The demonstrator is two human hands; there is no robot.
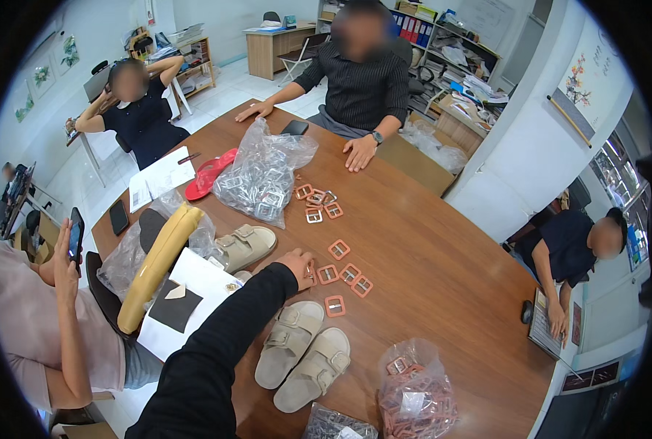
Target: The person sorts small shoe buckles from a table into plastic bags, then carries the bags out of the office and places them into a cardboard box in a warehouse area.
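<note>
Right across your view spreads a broad wooden table, its brown grain glossy, in a room with pale floor tiles, loaded shelves at one o'clock and a white pillar at two. One person sits at twelve, another at ten, a third works a laptop toward four, and a fourth lifts a phone toward nine. At ten on the table sit a crinkled clear bag of silvery buckles and a red flip-flop; a smooth yellow roll slants between eight and nine. Two strapped beige sandals stand at six, close below your work, and a bag of orange buckles slumps at five. Your black-sleeved left hand reaches to the centre, fingers curled down over one of the squarish orange buckles; you can't tell whether they pinch it. The others lie loose just right of your fingertips, with more toward twelve. Your right hand is out of sight.
</note>
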